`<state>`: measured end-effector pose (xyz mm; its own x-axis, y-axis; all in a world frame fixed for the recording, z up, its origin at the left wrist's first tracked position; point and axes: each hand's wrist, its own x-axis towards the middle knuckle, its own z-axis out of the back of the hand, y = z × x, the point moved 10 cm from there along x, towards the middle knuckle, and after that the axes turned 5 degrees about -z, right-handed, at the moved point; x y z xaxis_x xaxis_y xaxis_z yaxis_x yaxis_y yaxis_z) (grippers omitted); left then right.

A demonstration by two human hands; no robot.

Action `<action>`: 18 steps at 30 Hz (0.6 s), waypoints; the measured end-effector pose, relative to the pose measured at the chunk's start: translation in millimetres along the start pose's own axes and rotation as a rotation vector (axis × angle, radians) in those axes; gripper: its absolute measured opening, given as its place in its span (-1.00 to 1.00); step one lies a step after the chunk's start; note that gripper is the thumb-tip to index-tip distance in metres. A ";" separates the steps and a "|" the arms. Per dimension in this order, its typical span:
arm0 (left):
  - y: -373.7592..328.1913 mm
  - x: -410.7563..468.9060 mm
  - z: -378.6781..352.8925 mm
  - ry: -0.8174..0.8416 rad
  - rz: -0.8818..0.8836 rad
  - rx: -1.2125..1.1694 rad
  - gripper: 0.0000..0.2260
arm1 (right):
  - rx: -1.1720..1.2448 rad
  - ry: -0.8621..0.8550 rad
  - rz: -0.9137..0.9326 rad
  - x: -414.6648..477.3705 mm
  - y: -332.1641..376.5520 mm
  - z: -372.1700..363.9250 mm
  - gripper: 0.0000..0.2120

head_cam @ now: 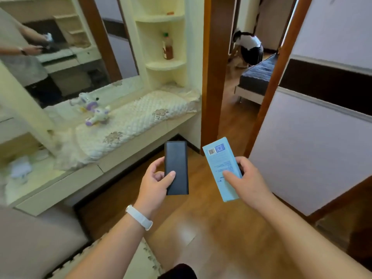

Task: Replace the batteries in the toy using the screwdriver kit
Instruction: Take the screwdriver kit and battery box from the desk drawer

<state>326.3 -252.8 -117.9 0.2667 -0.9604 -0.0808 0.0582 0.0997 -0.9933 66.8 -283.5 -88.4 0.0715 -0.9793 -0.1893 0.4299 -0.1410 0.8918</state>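
Note:
My left hand (156,179) grips a flat black case (176,166), held upright over the wooden floor. My right hand (246,181) holds a light blue carton (221,164) with a barcode and small print on its upper face. The two boxes are side by side, a hand's width apart. A white and purple unicorn toy (98,116) lies on its side on the quilted cover of the dressing table (128,160), to the upper left of my hands, close to the mirror. A white band sits on my left wrist.
A large mirror (66,49) stands behind the dressing table, with corner shelves holding a bottle (167,47). A wooden door frame (213,73) opens to another room with a bed (256,77) and a crouching person (248,47). A cabinet (314,137) stands to the right.

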 end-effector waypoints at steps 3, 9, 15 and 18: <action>4.9 15.4 29.2 -0.106 0.006 -0.052 -0.52 | -0.036 0.074 0.046 29.2 16.7 -25.9 -0.81; 14.5 72.8 77.0 -0.237 0.024 -0.139 -0.52 | -0.095 0.137 0.101 105.2 54.8 -72.9 -0.83; 14.5 168.0 116.2 -0.274 0.037 -0.217 -0.58 | -0.123 0.126 0.116 196.2 102.8 -117.3 -0.86; 9.8 211.8 132.8 -0.283 0.033 -0.249 -0.61 | -0.160 0.135 0.132 235.8 130.6 -137.0 -0.85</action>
<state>511.2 -420.7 -133.8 0.5215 -0.8445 -0.1221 -0.1812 0.0302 -0.9830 263.2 -512.9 -72.8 0.2519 -0.9579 -0.1380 0.5451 0.0226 0.8381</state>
